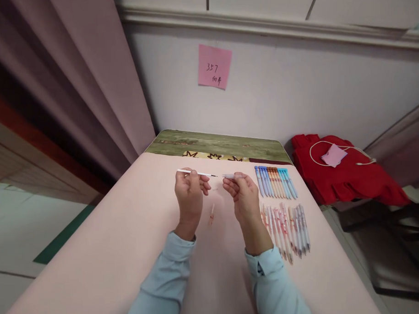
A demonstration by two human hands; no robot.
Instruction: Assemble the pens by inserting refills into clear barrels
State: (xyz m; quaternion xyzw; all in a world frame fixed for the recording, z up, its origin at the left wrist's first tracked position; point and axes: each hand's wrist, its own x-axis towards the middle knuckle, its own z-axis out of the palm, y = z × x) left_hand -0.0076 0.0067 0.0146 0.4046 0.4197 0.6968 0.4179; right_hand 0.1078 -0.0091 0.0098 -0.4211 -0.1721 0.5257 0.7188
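Above the middle of the table my left hand pinches a white pen refill, its dark tip pointing right. Facing that tip, my right hand is closed on a small greyish-clear pen part. A narrow gap separates the two pieces. Below and between my hands, a clear pen barrel with reddish marks lies on the pink cloth. A tiny pale piece near it is too small to name.
Rows of blue, brown and cyan pens and of pale, clear-bodied pens lie at the right on the pink tablecloth. A red cloth carrying a white cable stands beyond the table's right edge. A pink note hangs on the wall.
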